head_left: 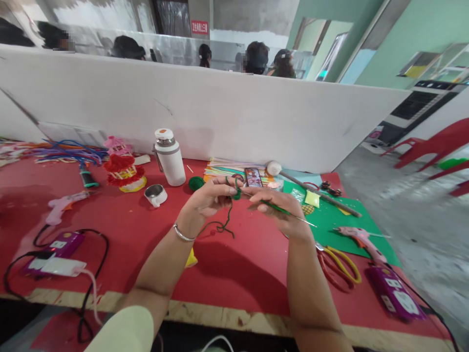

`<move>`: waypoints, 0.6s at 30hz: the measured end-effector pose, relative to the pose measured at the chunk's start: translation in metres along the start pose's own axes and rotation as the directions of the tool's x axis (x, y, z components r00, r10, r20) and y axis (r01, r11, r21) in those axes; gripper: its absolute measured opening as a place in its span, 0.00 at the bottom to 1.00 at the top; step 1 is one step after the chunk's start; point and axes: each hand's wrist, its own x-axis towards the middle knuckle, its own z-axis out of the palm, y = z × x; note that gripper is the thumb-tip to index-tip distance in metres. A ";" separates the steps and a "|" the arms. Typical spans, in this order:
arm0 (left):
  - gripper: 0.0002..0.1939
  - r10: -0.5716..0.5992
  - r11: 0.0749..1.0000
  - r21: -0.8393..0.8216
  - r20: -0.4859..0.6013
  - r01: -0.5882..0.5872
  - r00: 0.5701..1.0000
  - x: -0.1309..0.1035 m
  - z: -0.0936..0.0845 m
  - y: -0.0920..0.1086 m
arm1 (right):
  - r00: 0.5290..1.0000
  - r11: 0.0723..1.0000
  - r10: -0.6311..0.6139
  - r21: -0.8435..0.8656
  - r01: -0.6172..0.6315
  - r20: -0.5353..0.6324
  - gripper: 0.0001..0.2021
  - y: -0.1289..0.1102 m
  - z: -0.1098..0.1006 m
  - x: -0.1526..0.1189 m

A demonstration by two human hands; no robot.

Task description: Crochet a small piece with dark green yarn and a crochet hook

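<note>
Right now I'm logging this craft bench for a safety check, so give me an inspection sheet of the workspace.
Surface: red table, bare wood front edge.
Job's things: green yarn and thin stick held between both hands.
Clutter: white flask, metal cup, scissors, two glue guns, green sheet.
Hands: left hand and right hand both pinching the yarn work.
Cables: black cable looping by purple power strip.
Surroundings: white partition, people behind it, red chairs.

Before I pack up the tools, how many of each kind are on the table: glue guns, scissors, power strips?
Glue guns: 2, one far left, one on the right
Scissors: 1
Power strips: 2, left and right
Total: 5
</note>
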 end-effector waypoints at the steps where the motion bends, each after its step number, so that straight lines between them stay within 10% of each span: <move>1: 0.14 -0.001 1.000 -0.003 -0.002 0.001 1.000 0.000 0.000 0.000 | 1.000 1.000 -0.008 -0.015 0.008 0.003 0.09 0.000 0.000 0.000; 18: 0.12 -0.068 0.996 0.066 0.147 0.059 0.987 -0.002 0.005 0.003 | 0.989 0.938 0.149 0.314 -0.149 0.023 0.14 -0.002 -0.007 -0.007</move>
